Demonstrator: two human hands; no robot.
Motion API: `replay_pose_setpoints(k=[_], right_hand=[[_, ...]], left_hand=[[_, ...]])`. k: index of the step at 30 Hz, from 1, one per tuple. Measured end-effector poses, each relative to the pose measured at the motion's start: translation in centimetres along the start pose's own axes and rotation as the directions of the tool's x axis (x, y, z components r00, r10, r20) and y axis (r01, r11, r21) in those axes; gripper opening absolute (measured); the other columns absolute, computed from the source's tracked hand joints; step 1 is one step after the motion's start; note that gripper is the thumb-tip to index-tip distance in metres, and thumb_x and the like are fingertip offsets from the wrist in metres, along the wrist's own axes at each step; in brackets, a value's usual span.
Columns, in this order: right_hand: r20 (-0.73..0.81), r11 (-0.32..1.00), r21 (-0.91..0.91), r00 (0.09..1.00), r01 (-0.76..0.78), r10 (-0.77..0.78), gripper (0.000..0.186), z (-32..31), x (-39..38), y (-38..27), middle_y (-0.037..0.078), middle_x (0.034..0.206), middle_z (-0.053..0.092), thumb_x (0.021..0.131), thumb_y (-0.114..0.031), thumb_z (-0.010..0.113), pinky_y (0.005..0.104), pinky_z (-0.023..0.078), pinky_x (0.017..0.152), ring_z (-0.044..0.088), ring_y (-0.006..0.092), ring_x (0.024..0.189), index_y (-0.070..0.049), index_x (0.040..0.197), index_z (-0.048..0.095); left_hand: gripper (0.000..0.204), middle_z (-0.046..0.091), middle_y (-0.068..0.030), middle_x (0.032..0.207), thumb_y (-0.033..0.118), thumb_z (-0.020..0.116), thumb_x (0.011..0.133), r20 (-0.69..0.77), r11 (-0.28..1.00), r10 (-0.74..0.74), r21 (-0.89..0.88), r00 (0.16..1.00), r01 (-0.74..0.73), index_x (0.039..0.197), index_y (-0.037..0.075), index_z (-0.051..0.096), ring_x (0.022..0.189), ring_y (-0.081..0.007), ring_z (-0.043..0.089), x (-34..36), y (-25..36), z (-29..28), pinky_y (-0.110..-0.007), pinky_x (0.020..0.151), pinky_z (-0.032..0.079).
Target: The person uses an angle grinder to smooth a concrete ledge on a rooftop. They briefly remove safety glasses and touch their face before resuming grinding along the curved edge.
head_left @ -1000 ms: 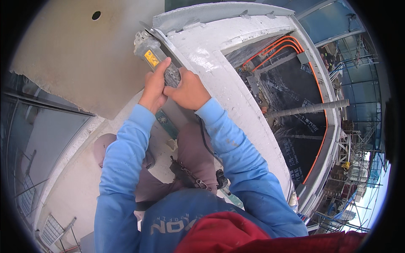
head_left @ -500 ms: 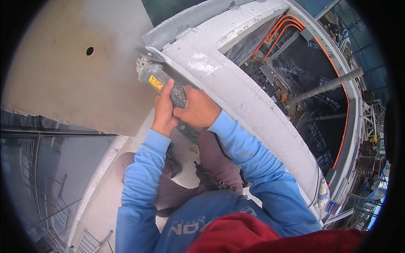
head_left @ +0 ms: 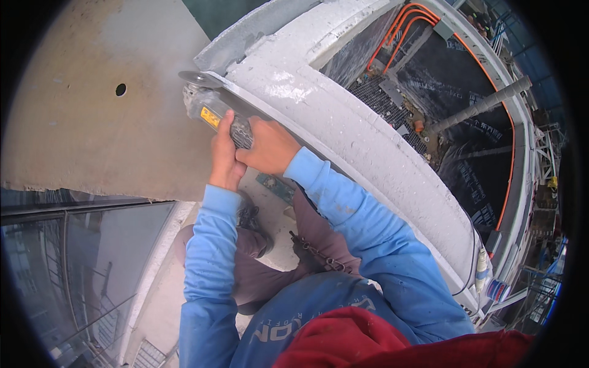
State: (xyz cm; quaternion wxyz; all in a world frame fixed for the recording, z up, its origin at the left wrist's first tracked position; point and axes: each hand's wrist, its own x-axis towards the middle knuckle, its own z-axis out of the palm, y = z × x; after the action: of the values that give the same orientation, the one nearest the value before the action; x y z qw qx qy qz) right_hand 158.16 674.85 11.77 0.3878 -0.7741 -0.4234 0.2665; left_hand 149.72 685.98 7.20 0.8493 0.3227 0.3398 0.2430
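An angle grinder (head_left: 210,111) with a dusty grey body and a yellow label is gripped in both my hands. My left hand (head_left: 226,161) is wrapped round its near side, thumb laid along the body. Closed over the rear of the tool is my right hand (head_left: 270,148). The thin grinding disc (head_left: 200,78) sits at the end of a raised grey lip, by the corner of a white concrete ledge (head_left: 362,132). Whether the disc touches the lip I cannot tell. Left of the tool stands a large tan panel (head_left: 73,116) with a round hole.
Beyond the ledge lies a recess lined with black sheeting (head_left: 454,98), crossed by a grey pole (head_left: 481,105). Orange conduits (head_left: 405,24) run along its edge. Glass panes (head_left: 116,239) are at lower left. A cable with a connector (head_left: 481,270) hangs near the ledge's right end.
My hands and the grinder sit slightly farther left in the view, and the surroundings have shifted too. Both hands keep their grip. Haze around the disc looks thinner.
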Motion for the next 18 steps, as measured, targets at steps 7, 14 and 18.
replay_pose_setpoints(k=[7,14,18], right_hand=[[0.003,1.000,0.003,1.000,-0.010,0.010,0.048,0.4,0.7,0.4,0.033,0.091,0.069,0.071,-0.026,0.075,0.0510,0.056,0.081,0.069,0.0485,0.091,0.010,0.098,0.059],[0.016,1.000,0.008,1.000,-0.018,0.018,0.050,0.4,0.9,0.4,0.032,0.094,0.070,0.071,-0.026,0.076,0.0498,0.057,0.083,0.070,0.0473,0.093,0.009,0.102,0.059],[-0.018,1.000,0.006,1.000,0.001,0.000,0.050,0.7,0.9,0.5,0.033,0.093,0.068,0.071,-0.026,0.075,0.0489,0.055,0.083,0.069,0.0474,0.092,0.011,0.101,0.058]], left_hand=[[0.032,0.069,-0.0038,0.092,0.037,0.066,0.098,0.004,1.000,0.014,0.018,1.000,-0.014,0.112,0.009,0.059,0.080,-0.0169,0.071,0.7,0.1,-0.3,-0.034,0.070,0.060],[0.032,0.069,-0.0042,0.093,0.037,0.066,0.098,0.004,0.999,0.028,0.018,1.000,-0.028,0.112,0.009,0.059,0.082,-0.0172,0.071,0.9,0.2,-0.4,-0.035,0.072,0.060],[0.033,0.069,-0.0042,0.094,0.037,0.066,0.097,0.016,0.999,0.038,0.012,0.999,-0.038,0.113,0.009,0.059,0.082,-0.0175,0.071,1.3,0.1,-0.6,-0.035,0.072,0.060]])
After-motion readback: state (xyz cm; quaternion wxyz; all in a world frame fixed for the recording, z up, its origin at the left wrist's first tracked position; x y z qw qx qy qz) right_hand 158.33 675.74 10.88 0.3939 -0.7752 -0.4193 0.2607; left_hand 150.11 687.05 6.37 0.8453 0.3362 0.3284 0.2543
